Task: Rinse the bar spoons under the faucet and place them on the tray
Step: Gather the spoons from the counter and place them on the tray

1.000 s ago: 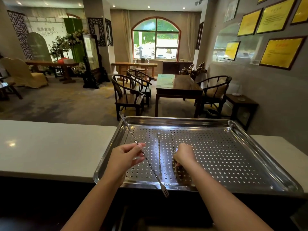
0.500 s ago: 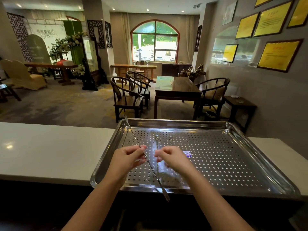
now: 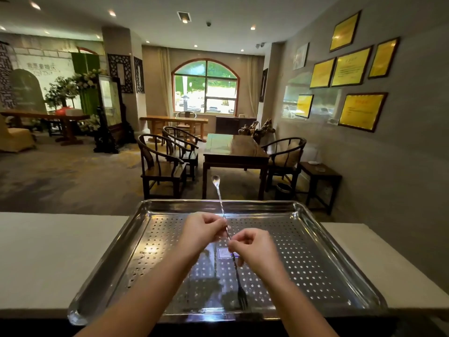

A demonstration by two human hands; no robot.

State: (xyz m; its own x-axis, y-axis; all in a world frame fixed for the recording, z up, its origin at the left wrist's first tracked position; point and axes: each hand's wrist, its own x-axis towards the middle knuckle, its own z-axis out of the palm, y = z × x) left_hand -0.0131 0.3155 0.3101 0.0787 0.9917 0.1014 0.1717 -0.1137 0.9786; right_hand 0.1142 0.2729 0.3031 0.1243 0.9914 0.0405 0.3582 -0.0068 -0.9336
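Observation:
A long twisted-shaft bar spoon [image 3: 220,203] is held over the perforated steel tray [image 3: 315,263], tilted, with its bowl up past the far rim and its fork end low near the front edge. My left hand [image 3: 204,231] pinches the shaft at mid-length. My right hand [image 3: 254,248] pinches it just below, closer to me. Both hands hover over the tray's middle. Another thin shaft [image 3: 215,263] seems to lie on the tray floor between my forearms, largely hidden. No faucet is in view.
The tray rests on a white counter [image 3: 48,259] that extends left and right [image 3: 388,263]. Beyond the counter is a room with dark wooden chairs [image 3: 160,164] and a table [image 3: 233,152]. Framed yellow certificates hang on the right wall.
The spoon has shifted from the tray's left side to its centre and risen. My right hand left the spoons lying on the tray and took hold of the shaft below my left hand.

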